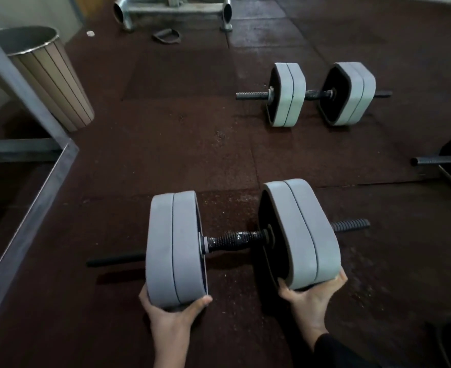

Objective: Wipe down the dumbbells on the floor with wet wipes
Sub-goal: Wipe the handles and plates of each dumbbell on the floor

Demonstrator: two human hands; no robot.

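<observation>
A grey-plated dumbbell (pixel 232 241) with a black threaded bar lies across the dark rubber floor right in front of me. My left hand (pixel 169 313) cups the near bottom edge of its left plates (pixel 175 248). My right hand (pixel 312 296) grips the near bottom edge of its right plates (pixel 302 232). A second grey dumbbell (pixel 317 94) rests farther back on the right, untouched. No wet wipe shows in view.
A slatted bin (pixel 51 75) stands at the left behind a grey metal frame (pixel 30 187). A steel machine base (pixel 176 11) and a black strap handle (pixel 165 35) lie at the back. A black plate on a bar (pixel 447 160) pokes in from the right edge.
</observation>
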